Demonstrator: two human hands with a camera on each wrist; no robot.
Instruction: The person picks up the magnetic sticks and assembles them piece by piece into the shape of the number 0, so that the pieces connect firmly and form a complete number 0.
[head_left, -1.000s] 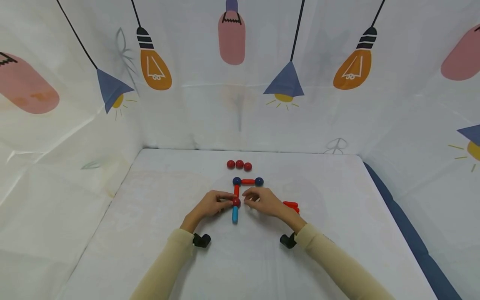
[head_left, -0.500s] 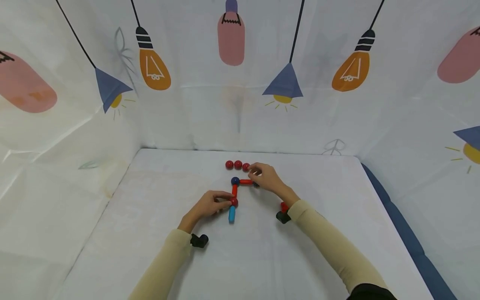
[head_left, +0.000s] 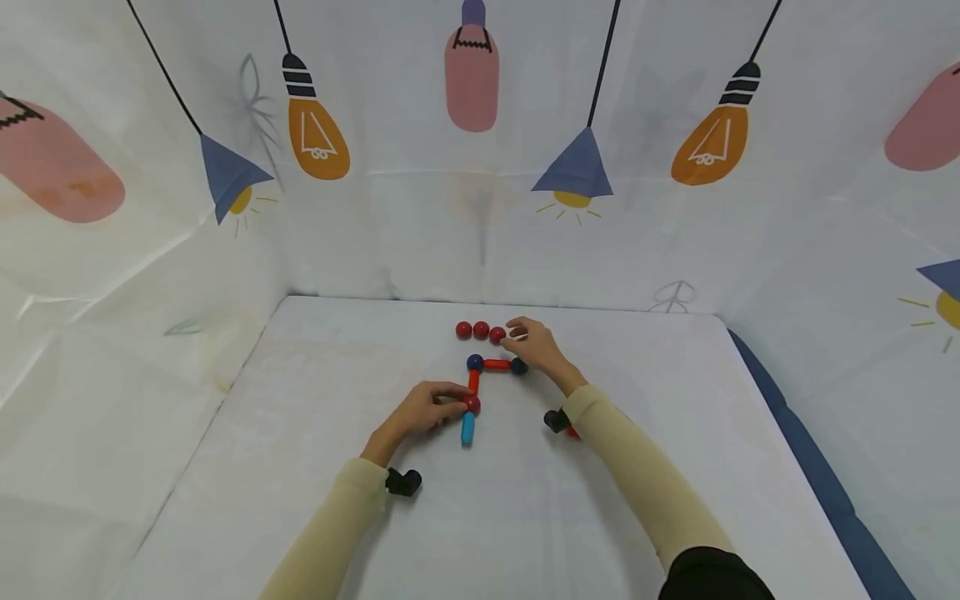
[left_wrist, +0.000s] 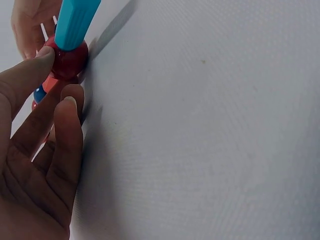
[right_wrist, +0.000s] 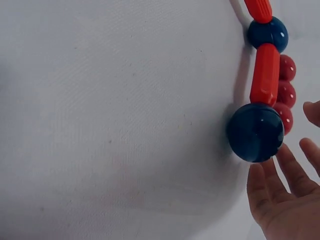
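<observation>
With thumb and fingers my left hand [head_left: 427, 406] pinches a red ball [head_left: 472, 404] that joins two rods. A light-blue rod [left_wrist: 76, 22] sticks out of this ball toward me; a red rod [head_left: 473, 382] runs away from it to a dark-blue ball [head_left: 475, 362]. From there another red rod [right_wrist: 265, 72] leads right to a second dark-blue ball [right_wrist: 256, 132]. My right hand [head_left: 540, 348] hovers past that end, fingers spread, its fingertips close to the rightmost loose red ball [head_left: 497, 335]. Nothing is held in it.
Two more loose red balls [head_left: 472, 331] sit in line with that one, behind the assembly. Red rods [head_left: 572, 432] lie partly hidden under my right wrist. The white tabletop [head_left: 322, 350] meets a printed cloth backdrop [head_left: 420, 233] at its far edge.
My right hand has moved away from beside the pinched ball, up and right to the row of loose red balls. The left hand keeps its pinch in place.
</observation>
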